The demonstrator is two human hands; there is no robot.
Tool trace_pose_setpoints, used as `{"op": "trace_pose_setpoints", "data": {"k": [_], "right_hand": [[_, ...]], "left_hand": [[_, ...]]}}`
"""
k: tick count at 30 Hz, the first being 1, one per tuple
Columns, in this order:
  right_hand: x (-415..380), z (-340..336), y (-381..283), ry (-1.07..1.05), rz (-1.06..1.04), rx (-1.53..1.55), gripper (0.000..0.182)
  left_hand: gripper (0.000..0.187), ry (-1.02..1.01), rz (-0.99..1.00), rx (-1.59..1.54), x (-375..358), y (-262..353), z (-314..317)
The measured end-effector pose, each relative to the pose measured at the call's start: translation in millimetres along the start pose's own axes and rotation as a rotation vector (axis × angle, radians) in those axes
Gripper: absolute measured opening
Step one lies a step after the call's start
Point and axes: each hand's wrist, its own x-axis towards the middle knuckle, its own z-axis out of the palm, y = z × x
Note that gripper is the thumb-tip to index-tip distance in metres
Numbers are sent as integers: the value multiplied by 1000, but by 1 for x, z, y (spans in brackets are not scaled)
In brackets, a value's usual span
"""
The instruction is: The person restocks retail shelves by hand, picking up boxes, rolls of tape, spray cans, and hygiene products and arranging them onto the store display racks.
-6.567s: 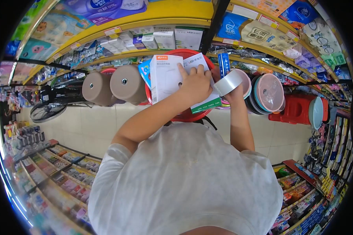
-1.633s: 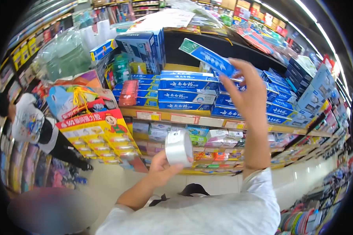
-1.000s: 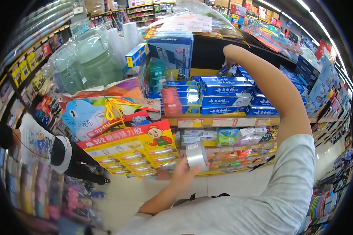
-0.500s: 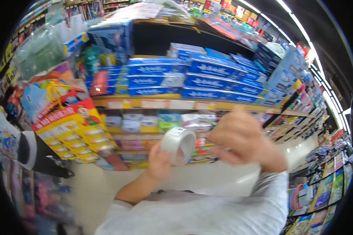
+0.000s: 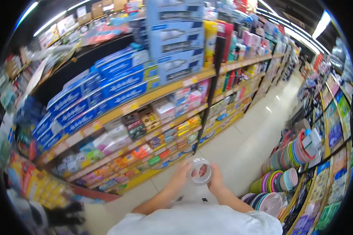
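A roll of clear tape (image 5: pixel 201 171) sits low in front of my chest, held between both hands. My left hand (image 5: pixel 181 175) grips its left side. On its right side my right hand (image 5: pixel 215 180) holds it, fingers showing through the roll's hole. I stand in a shop aisle with a light tiled floor (image 5: pixel 247 141). On my left, blue toothpaste boxes (image 5: pixel 106 84) are stacked on a yellow shelf (image 5: pixel 145 102), well above my hands.
Lower shelves on the left (image 5: pixel 145 150) carry small packets and boxes. Stacked coloured plastic basins (image 5: pixel 290 154) and lids stand on the right rack. The aisle runs away to the upper right. A dark blurred shape (image 5: pixel 62 215) is at the bottom left.
My right hand has come down from the toothpaste shelf and joined the left on the tape roll. The view has swung right, down the aisle, and the roll sits lower.
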Motion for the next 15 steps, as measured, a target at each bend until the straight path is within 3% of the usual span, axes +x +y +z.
{"op": "trace_pose_setpoints", "data": {"k": [3, 6, 9, 12, 14, 15], "right_hand": [[11, -29, -53, 63, -9, 69, 40], [39, -78, -56, 67, -210, -143, 34], [49, -96, -74, 216, -387, -602, 27], [77, -109, -97, 70, -139, -653, 23], [114, -136, -108, -15, -448, -825, 20], [133, -149, -119, -70, -595, -917, 20]], "left_hand": [[46, -59, -201, -350, 28, 25, 59], [52, -228, -546, -604, 77, 6, 84], [59, -211, -744, -711, 109, 37, 112], [51, -188, -750, -824, 160, -5, 130], [37, -263, -680, -947, 206, -19, 150], [40, -263, -647, -939, 237, -30, 158]]}}
